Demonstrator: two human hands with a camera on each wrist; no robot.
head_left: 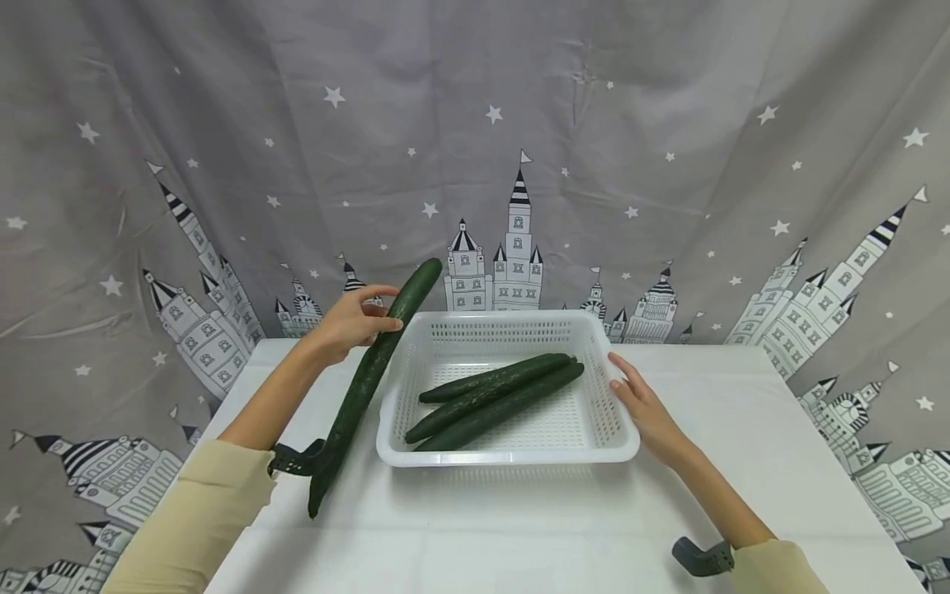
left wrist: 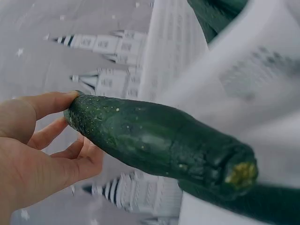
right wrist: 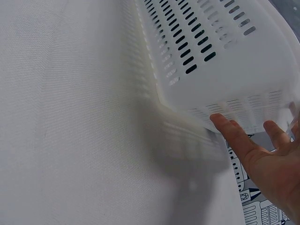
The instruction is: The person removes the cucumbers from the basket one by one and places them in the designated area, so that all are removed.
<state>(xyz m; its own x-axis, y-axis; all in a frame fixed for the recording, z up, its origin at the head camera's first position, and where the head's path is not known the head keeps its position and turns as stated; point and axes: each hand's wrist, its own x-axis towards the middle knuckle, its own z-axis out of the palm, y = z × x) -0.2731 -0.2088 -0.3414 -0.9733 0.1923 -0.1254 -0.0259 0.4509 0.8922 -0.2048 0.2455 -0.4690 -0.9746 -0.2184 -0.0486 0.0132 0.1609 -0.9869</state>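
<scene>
In the head view my left hand (head_left: 349,324) pinches a long dark green cucumber (head_left: 371,363) between thumb and fingers, left of the white basket. It slants, with its lower end by the wrist strap. The left wrist view shows this cucumber (left wrist: 145,136) with its pale yellowish end towards the camera. Another dark green length (left wrist: 272,202) shows behind it at lower right. Several cucumbers (head_left: 490,396) lie together inside the slotted white plastic basket (head_left: 512,456). Fairly straight, spread fingers of my right hand (head_left: 653,412) rest against the basket's right end, outside the wall.
The basket stands on a white-covered table (head_left: 512,536). Behind it hangs a grey curtain (head_left: 594,99) printed with castles and stars. Dark straps with a projecting part sit at both wrists, the left strap (head_left: 297,459) overlapping the cucumber's lower part.
</scene>
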